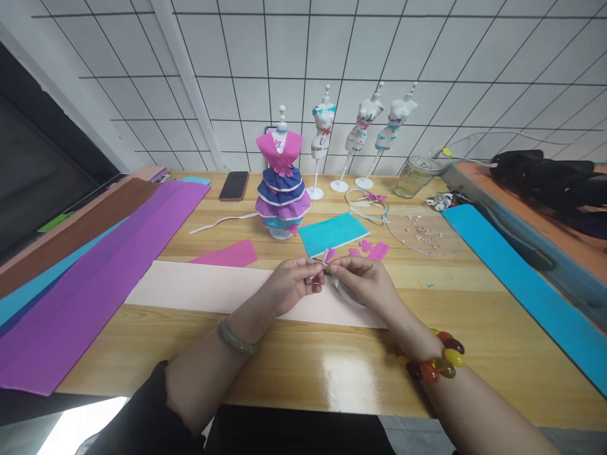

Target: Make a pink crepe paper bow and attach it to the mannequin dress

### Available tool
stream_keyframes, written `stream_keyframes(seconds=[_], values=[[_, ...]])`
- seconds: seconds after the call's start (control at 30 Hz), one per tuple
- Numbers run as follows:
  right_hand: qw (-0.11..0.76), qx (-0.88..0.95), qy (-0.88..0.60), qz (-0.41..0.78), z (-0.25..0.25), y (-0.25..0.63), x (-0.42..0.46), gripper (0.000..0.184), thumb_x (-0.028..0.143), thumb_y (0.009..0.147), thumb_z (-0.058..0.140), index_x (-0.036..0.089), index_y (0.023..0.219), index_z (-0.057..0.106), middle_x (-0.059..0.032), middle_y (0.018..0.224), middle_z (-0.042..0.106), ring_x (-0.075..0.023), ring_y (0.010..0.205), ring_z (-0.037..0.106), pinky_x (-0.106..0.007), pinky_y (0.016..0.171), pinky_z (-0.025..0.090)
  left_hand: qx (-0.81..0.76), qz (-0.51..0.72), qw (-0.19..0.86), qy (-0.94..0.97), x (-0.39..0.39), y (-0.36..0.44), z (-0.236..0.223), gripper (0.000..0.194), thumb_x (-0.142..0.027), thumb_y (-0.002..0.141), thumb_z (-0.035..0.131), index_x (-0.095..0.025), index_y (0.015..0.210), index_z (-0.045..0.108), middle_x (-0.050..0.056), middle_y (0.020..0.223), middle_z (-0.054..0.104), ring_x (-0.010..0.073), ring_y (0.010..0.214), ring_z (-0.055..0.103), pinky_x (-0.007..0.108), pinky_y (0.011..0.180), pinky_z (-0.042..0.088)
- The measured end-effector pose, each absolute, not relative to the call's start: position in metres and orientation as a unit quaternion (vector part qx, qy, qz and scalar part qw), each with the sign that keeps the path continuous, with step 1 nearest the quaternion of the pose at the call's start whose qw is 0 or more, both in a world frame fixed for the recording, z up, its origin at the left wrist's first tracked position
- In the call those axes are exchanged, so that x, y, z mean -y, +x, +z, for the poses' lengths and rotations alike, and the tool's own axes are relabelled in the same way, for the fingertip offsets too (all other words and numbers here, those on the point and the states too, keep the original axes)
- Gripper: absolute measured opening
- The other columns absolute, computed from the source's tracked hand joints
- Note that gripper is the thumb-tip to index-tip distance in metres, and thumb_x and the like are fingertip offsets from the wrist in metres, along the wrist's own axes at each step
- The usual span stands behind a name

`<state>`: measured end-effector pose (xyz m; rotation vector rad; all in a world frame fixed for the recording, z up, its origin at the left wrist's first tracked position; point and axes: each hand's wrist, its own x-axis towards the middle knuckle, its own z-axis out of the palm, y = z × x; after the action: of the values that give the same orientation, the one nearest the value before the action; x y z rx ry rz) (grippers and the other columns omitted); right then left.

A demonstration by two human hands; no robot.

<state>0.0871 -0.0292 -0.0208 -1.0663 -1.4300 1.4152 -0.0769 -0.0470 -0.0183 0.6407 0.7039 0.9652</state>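
Observation:
Above a long pale pink sheet [190, 287], my left hand [294, 285] and my right hand [367, 284] meet, fingertips almost touching. Both pinch a narrow white strip [349, 296]; a short end sticks up between the fingers and a loop hangs under my right hand. Part of the strip is hidden by the fingers. Just beyond lie a turquoise piece [332, 232] with a white edge and several small pink cut-outs [365, 245]. Behind them a small dress form [283, 183] wears a pink top and tiered blue, purple and turquoise ruffles.
Three bare white mannequins [324, 129] stand along the tiled wall. A phone [234, 186], a glass of liquid [415, 177] and a clear plate [422, 232] with tiny beads sit farther back. Coloured sheets, purple [104, 265] at left and blue [526, 291] at right, flank the table.

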Motion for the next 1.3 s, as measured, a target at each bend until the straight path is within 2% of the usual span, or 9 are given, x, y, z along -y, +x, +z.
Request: stream_keyframes(seconds=[0.13, 0.23, 0.3, 0.37, 0.47, 0.57, 0.67, 0.93, 1.3], values=[[0.412, 0.522, -0.419, 0.619, -0.017, 0.087, 0.029, 0.028, 0.036, 0.061, 0.073, 0.020, 0.084, 0.070, -0.0009, 0.066, 0.066, -0.0119, 0.058, 0.057, -0.025, 0.055, 0.044, -0.328, 0.436, 0.782, 0.301, 0.048, -0.077, -0.019, 0.016, -0.025, 0.069, 0.067, -0.012, 0.076, 0.061, 0.001, 0.064, 0.056, 0.0085, 0.062, 0.052, 0.023, 0.062, 0.039], [0.382, 0.510, -0.444, 0.630, -0.013, 0.089, 0.030, 0.025, 0.036, 0.062, 0.072, 0.017, 0.079, 0.072, 0.0022, 0.049, 0.057, -0.0059, 0.040, 0.041, -0.020, 0.038, 0.029, -0.336, 0.441, 0.774, 0.304, 0.048, -0.077, -0.018, 0.016, -0.025, 0.070, 0.067, -0.012, 0.076, 0.062, 0.001, 0.063, 0.056, 0.0082, 0.062, 0.052, 0.023, 0.062, 0.038], [0.375, 0.508, -0.446, 0.635, -0.012, 0.090, 0.031, 0.024, 0.036, 0.063, 0.071, 0.018, 0.078, 0.073, 0.0043, 0.043, 0.051, -0.0036, 0.035, 0.030, -0.019, 0.034, 0.020, -0.337, 0.447, 0.770, 0.305, 0.048, -0.077, -0.017, 0.016, -0.025, 0.069, 0.068, -0.012, 0.076, 0.062, 0.001, 0.063, 0.057, 0.0082, 0.062, 0.053, 0.023, 0.063, 0.038], [0.371, 0.512, -0.440, 0.638, -0.012, 0.090, 0.031, 0.023, 0.035, 0.064, 0.071, 0.018, 0.080, 0.073, 0.0041, 0.045, 0.052, -0.0029, 0.035, 0.026, -0.020, 0.035, 0.017, -0.335, 0.451, 0.769, 0.306, 0.047, -0.077, -0.017, 0.016, -0.025, 0.068, 0.069, -0.012, 0.075, 0.063, 0.001, 0.063, 0.057, 0.0084, 0.062, 0.053, 0.024, 0.063, 0.038], [0.373, 0.525, -0.430, 0.632, -0.011, 0.090, 0.032, 0.021, 0.034, 0.066, 0.069, 0.020, 0.081, 0.073, -0.0002, 0.064, 0.063, -0.0048, 0.043, 0.038, -0.020, 0.039, 0.025, -0.330, 0.451, 0.772, 0.304, 0.047, -0.078, -0.019, 0.016, -0.025, 0.068, 0.069, -0.012, 0.075, 0.063, 0.001, 0.064, 0.058, 0.0086, 0.063, 0.053, 0.024, 0.064, 0.039], [0.390, 0.541, -0.414, 0.620, -0.009, 0.090, 0.033, 0.017, 0.032, 0.068, 0.068, 0.021, 0.079, 0.073, -0.0030, 0.080, 0.066, -0.0102, 0.062, 0.051, -0.022, 0.050, 0.036, -0.325, 0.449, 0.776, 0.301, 0.046, -0.078, -0.020, 0.016, -0.025, 0.069, 0.068, -0.012, 0.076, 0.063, 0.002, 0.065, 0.057, 0.0090, 0.063, 0.054, 0.024, 0.064, 0.039], [0.404, 0.545, -0.404, 0.614, -0.010, 0.090, 0.032, 0.015, 0.031, 0.068, 0.068, 0.021, 0.077, 0.073, -0.0036, 0.081, 0.065, -0.0128, 0.073, 0.054, -0.024, 0.060, 0.040, -0.324, 0.447, 0.777, 0.302, 0.046, -0.078, -0.020, 0.016, -0.025, 0.070, 0.068, -0.011, 0.076, 0.062, 0.002, 0.064, 0.057, 0.0090, 0.063, 0.054, 0.024, 0.065, 0.039], [0.416, 0.549, -0.386, 0.614, -0.016, 0.088, 0.030, 0.011, 0.029, 0.069, 0.068, 0.021, 0.075, 0.073, -0.0014, 0.073, 0.061, -0.0098, 0.063, 0.052, -0.022, 0.053, 0.038, -0.321, 0.440, 0.783, 0.301, 0.047, -0.077, -0.020, 0.017, -0.025, 0.070, 0.067, -0.010, 0.075, 0.063, 0.002, 0.065, 0.058, 0.0086, 0.063, 0.054, 0.024, 0.066, 0.039], [0.430, 0.565, -0.369, 0.599, -0.019, 0.089, 0.029, 0.008, 0.026, 0.067, 0.070, 0.022, 0.073, 0.073, -0.0020, 0.076, 0.066, -0.0131, 0.071, 0.058, -0.027, 0.068, 0.044, -0.318, 0.403, 0.805, 0.297, 0.048, -0.081, -0.015, 0.016, -0.025, 0.072, 0.066, -0.009, 0.075, 0.063, 0.003, 0.068, 0.059, 0.0093, 0.065, 0.055, 0.024, 0.064, 0.040]])
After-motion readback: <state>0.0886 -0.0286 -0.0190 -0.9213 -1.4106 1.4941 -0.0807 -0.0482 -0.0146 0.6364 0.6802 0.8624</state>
